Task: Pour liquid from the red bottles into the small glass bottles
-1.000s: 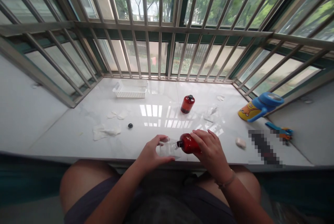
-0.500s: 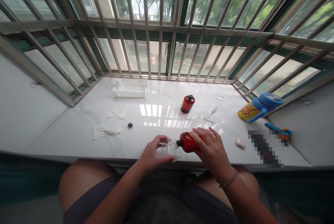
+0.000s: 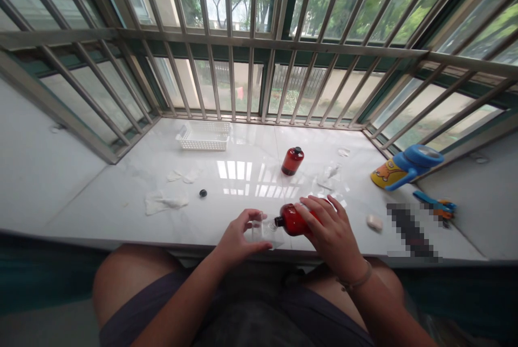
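Note:
Near the front edge of the white sill, my left hand [image 3: 238,236] curls around a clear transparent container [image 3: 264,232], thumb on the near side and fingers on the far side. A red bottle [image 3: 294,219] lies tilted on its side in my right hand [image 3: 329,231], its black neck pointing left at the container's mouth. Whether liquid flows between them is too small to tell. A black cap [image 3: 203,193] rests on the sill to the left. Behind my hands a second red bottle [image 3: 292,161] stands upright with its black cap on.
A white basket [image 3: 204,144] sits at the back left. Crumpled tissues [image 3: 165,203] lie at left, clear plastic wrapping [image 3: 329,177] at right. Farther right are a blue and yellow flask [image 3: 404,168], a pale soap-like block [image 3: 374,223] and a blue-orange strap [image 3: 437,205]. Metal bars [image 3: 230,82] line the window.
Both hands hold nearly the same pose, with the red bottle still tipped at the clear container. The whole view has shifted very slightly.

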`<state>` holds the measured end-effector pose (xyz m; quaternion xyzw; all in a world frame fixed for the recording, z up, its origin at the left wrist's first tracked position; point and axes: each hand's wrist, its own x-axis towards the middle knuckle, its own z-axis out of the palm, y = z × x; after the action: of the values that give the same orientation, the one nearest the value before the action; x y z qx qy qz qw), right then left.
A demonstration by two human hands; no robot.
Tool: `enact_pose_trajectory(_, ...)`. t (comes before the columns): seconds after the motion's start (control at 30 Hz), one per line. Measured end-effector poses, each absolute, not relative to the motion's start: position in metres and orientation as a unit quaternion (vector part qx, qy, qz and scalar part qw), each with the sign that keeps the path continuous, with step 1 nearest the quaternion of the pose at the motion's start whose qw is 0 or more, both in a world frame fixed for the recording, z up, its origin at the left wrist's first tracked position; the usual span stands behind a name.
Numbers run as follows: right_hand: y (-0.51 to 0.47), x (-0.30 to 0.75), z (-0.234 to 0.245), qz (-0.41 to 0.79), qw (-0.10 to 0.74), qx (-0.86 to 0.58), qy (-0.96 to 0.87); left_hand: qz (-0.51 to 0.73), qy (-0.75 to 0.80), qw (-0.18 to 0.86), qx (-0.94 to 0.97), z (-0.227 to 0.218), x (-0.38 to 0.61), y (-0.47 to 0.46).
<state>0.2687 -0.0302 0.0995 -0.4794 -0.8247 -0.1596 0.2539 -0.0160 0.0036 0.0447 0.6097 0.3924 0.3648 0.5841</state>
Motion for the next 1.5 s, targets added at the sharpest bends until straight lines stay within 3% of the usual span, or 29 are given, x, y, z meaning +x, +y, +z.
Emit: enact_pose_trajectory(1.5, -0.0298, 0.2684, 0.1032, -0.166, 0.238, -0.481, -0.827, 0.360, 0.398, 0.590, 0.602, 0.0466, -0.0171, 0.0028)
